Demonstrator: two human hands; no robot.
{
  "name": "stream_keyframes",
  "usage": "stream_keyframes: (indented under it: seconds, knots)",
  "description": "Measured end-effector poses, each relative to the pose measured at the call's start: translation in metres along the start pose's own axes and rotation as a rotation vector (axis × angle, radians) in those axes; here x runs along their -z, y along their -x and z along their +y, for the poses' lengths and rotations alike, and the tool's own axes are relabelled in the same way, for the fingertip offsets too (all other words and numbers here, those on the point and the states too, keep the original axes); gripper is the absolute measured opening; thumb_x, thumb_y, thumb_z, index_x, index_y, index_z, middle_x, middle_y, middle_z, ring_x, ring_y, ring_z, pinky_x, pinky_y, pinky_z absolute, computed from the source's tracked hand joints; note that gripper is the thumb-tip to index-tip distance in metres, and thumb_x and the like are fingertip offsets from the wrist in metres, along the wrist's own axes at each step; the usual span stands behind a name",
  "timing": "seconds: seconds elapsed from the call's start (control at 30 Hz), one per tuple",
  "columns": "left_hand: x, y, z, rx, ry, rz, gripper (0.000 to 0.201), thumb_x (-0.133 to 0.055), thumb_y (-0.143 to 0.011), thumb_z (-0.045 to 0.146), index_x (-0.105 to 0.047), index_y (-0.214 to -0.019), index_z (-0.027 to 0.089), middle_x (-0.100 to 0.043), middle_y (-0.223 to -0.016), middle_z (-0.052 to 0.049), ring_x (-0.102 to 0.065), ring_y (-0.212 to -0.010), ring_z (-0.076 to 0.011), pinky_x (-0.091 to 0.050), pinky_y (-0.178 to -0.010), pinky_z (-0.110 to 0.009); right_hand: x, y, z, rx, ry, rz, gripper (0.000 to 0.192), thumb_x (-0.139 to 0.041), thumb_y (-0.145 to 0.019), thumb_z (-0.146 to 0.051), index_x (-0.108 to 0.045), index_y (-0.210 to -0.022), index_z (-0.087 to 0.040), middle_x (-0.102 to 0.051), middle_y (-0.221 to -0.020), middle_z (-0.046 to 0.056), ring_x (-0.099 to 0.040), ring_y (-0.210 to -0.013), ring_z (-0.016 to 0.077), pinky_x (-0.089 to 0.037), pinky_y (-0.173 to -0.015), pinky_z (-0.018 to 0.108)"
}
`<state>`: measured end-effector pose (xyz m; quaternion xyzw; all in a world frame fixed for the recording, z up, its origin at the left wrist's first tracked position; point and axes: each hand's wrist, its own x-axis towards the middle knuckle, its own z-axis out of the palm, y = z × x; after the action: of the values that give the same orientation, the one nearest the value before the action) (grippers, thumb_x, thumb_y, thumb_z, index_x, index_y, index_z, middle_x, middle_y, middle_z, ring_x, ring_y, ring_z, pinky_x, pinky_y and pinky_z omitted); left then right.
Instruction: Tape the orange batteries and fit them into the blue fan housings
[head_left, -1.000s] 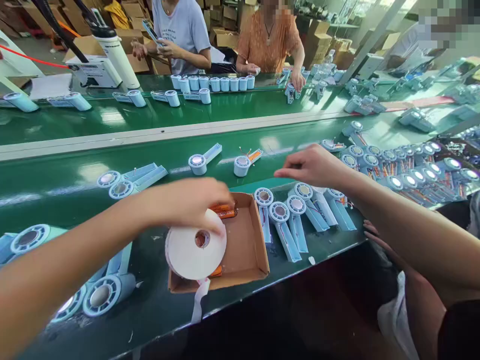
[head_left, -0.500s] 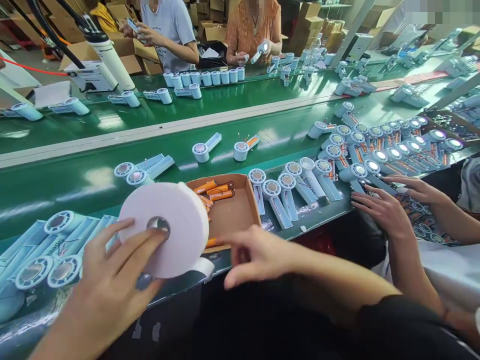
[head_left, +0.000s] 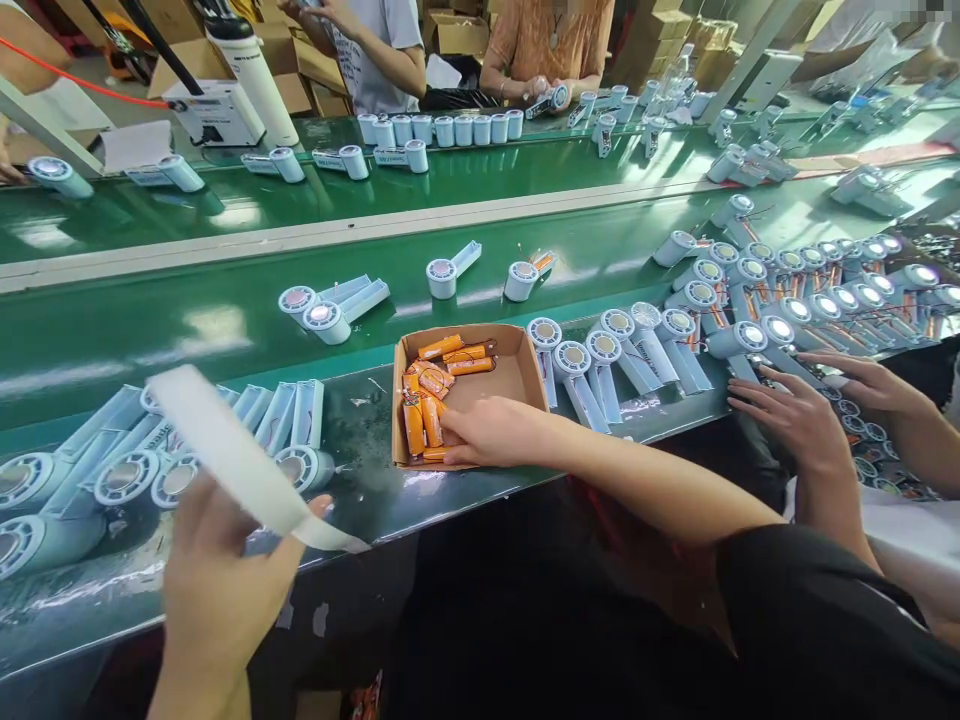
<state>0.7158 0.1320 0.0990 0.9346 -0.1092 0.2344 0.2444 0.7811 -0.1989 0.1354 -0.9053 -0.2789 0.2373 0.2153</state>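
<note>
My left hand (head_left: pixel 225 570) holds a roll of white tape (head_left: pixel 232 450), turned almost edge-on, its loose end trailing right over the table edge. Inside a small cardboard box (head_left: pixel 525 375), my right hand (head_left: pixel 487 430) has its fingers and thumb closed at an orange battery (head_left: pixel 433 420); the fingertips are partly hidden. Several other orange wired batteries (head_left: pixel 471 365) lie in the same box. Left of it, behind my left hand, light-blue handheld fan bodies (head_left: pixel 127 477) with open handles lie in a cluster.
More fan bodies (head_left: pixel 574 360) line the table right of the box. A few fans (head_left: pixel 442 278) rest on the green conveyor (head_left: pixel 300 240). At the right, a co-worker's hands (head_left: pixel 802 420) touch lit fans. Two people stand across the line, near a white machine (head_left: pixel 214 112).
My left hand has turned the tape roll from face-on to edge-on and moved slightly left. My right hand has gone from the box's front edge into the box, onto the batteries.
</note>
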Motion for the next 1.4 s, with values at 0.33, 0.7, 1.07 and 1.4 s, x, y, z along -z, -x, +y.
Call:
stream_keyframes:
  seconds: [0.33,0.7,1.07,1.4]
  knots:
    - [-0.028,0.007,0.022,-0.097,0.165,-0.113,0.052,-0.074,-0.098,0.024,-0.063,-0.148,0.031,-0.066,-0.147,-0.011,-0.057,-0.153,-0.0399,-0.052,-0.128,-0.065,0.018,0.000,0.009,0.030,0.300,-0.214,0.033,-0.063,-0.111,-0.037,-0.077,-0.130,-0.014,-0.079,-0.132,0.017,-0.076,-0.124,0.0332,-0.057,-0.095,0.038]
    - [-0.032,-0.007,0.041,-0.277,0.080,-0.156,0.064,-0.071,-0.098,0.013,-0.053,-0.157,0.031,-0.067,-0.143,-0.014,-0.057,-0.151,-0.0411,-0.063,-0.115,-0.062,0.002,-0.012,-0.002,0.129,0.452,-0.183,0.032,-0.053,-0.111,-0.017,-0.075,-0.132,-0.009,-0.076,-0.134,0.021,-0.077,-0.121,0.0336,-0.062,-0.095,0.041]
    - [-0.014,-0.015,0.047,-0.570,-0.241,-0.141,0.058,-0.065,-0.093,0.004,-0.066,-0.148,0.024,-0.076,-0.130,-0.009,-0.058,-0.132,-0.0356,-0.055,-0.110,-0.049,0.038,0.049,0.042,0.072,-0.403,0.388,0.032,-0.061,-0.108,-0.033,-0.083,-0.128,-0.019,-0.086,-0.107,0.006,-0.076,-0.088,0.0196,-0.059,-0.080,0.031]
    - [-0.010,-0.022,0.052,-0.671,-0.289,-0.208,0.062,-0.062,-0.095,0.004,-0.065,-0.153,0.025,-0.078,-0.132,-0.008,-0.060,-0.132,-0.0362,-0.056,-0.112,-0.049,0.017,0.060,0.052,0.021,-0.890,0.617,0.059,-0.084,-0.089,-0.045,-0.077,-0.141,-0.020,-0.082,-0.112,0.008,-0.076,-0.100,0.0225,-0.064,-0.095,0.040]
